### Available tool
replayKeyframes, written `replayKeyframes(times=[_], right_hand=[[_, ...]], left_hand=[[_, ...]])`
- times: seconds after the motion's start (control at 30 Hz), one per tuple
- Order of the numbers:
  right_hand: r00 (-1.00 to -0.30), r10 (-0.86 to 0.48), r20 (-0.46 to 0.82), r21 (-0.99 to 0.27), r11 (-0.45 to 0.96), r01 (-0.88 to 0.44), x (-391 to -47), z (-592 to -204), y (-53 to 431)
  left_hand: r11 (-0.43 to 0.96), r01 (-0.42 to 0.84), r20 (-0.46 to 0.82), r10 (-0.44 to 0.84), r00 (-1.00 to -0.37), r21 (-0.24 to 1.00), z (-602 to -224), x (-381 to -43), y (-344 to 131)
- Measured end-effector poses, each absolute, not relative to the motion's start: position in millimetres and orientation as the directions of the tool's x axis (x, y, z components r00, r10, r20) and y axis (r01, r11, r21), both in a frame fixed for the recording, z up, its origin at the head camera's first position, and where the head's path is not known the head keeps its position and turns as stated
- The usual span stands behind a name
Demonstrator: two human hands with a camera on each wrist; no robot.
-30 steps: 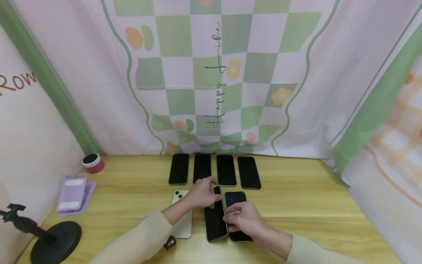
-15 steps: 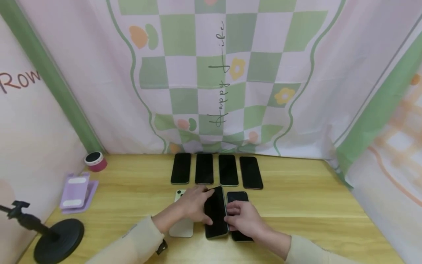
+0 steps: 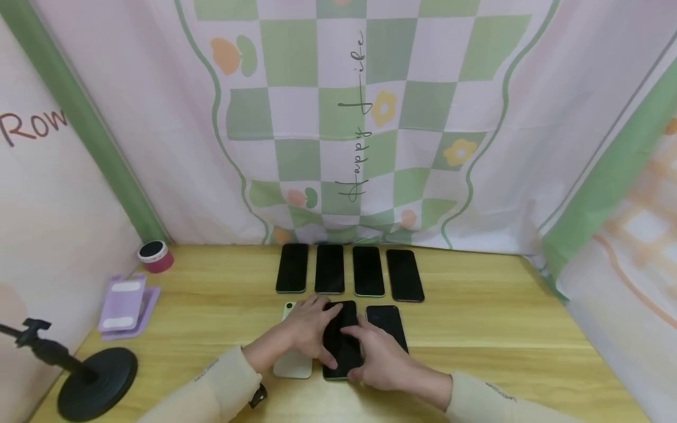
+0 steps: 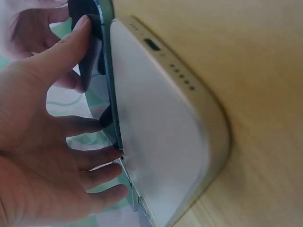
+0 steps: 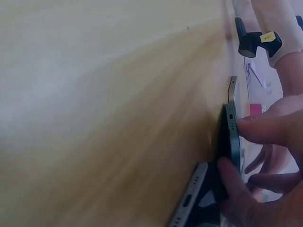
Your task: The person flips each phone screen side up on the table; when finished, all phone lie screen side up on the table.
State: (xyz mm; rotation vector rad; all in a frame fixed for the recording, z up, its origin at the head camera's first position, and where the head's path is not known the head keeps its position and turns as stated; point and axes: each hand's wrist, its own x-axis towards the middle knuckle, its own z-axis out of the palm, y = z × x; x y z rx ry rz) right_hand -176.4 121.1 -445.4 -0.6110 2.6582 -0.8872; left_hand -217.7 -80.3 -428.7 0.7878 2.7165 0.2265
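Observation:
A dark-screened smartphone (image 3: 346, 359) with a greenish edge is the middle one of the front row. My right hand (image 3: 383, 359) pinches it at the right side, forefinger on the screen and thumb at the edge. My left hand (image 3: 307, 329) touches its left side with spread fingers; in the left wrist view the left thumb and forefinger press the glass. The phone's edge (image 5: 233, 127) appears tilted against the table in the right wrist view. Beneath the left hand a white phone (image 4: 161, 127) lies face down. Another black phone (image 3: 388, 323) is partly hidden by the right hand.
Behind the hands is a row of several black phones, including one at the left (image 3: 292, 268). A purple phone stand (image 3: 124, 305), a pink round tub (image 3: 156, 257) and a black stand base (image 3: 97, 385) occupy the left of the wooden table (image 3: 492, 329). A fabric curtain closes the back.
My left hand has slid from the phone's top down its left side. My right hand has shifted left onto the screen, and the phone has moved slightly left and straightened.

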Motion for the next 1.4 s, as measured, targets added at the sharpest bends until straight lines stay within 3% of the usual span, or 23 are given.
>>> replayKeyframes(times=[0.27, 0.7, 1.07, 1.4], right_hand=[[-0.834, -0.536, -0.129, -0.542, 0.743, -0.394, -184, -464, 119], [-0.799, -0.576, -0.172, -0.335, 0.797, -0.503, -171, -437, 110], [-0.784, -0.608, -0.121, -0.396, 0.754, -0.523, -172, -442, 106], [-0.702, -0.706, -0.095, -0.304, 0.692, -0.655, -167, -444, 77]], left_hand=[[0.836, 0.492, -0.227, 0.542, -0.809, 0.241, -428, -220, -81], [0.835, 0.487, -0.230, 0.542, -0.808, 0.257, -434, -221, -84], [0.821, 0.479, -0.229, 0.554, -0.801, 0.310, -432, -226, -100], [0.828, 0.447, -0.249, 0.537, -0.806, 0.339, -423, -222, -135]])
